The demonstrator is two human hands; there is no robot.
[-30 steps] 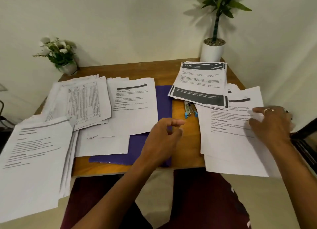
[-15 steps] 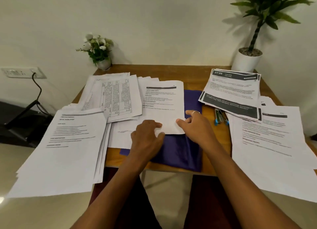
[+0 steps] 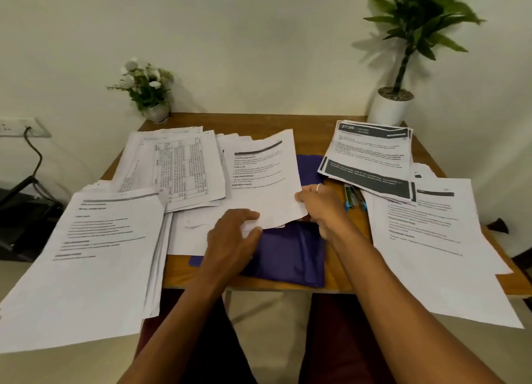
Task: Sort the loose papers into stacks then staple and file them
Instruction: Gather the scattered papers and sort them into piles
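A brown wooden table (image 3: 288, 124) is seen in the middle of the frame, and it is covered with loose white printed papers. A thick stack of text pages (image 3: 86, 254) is laid at the lower left and hangs over the table edge. A second large stack (image 3: 431, 239) is laid at the right. A pile of sheets printed with tables (image 3: 172, 164) is placed at the centre left. A pile with dark bands (image 3: 371, 156) is placed at the upper right. A flat purple folder (image 3: 285, 254) is partly covered at the lower centre by a single white text sheet (image 3: 264, 182). This sheet is gripped at its right edge by the curled fingers of the right hand (image 3: 319, 205). Its lower edge is pinched between thumb and fingers of the left hand (image 3: 230, 239). A small object with blue ends (image 3: 352, 198) is seen just right of the right hand.
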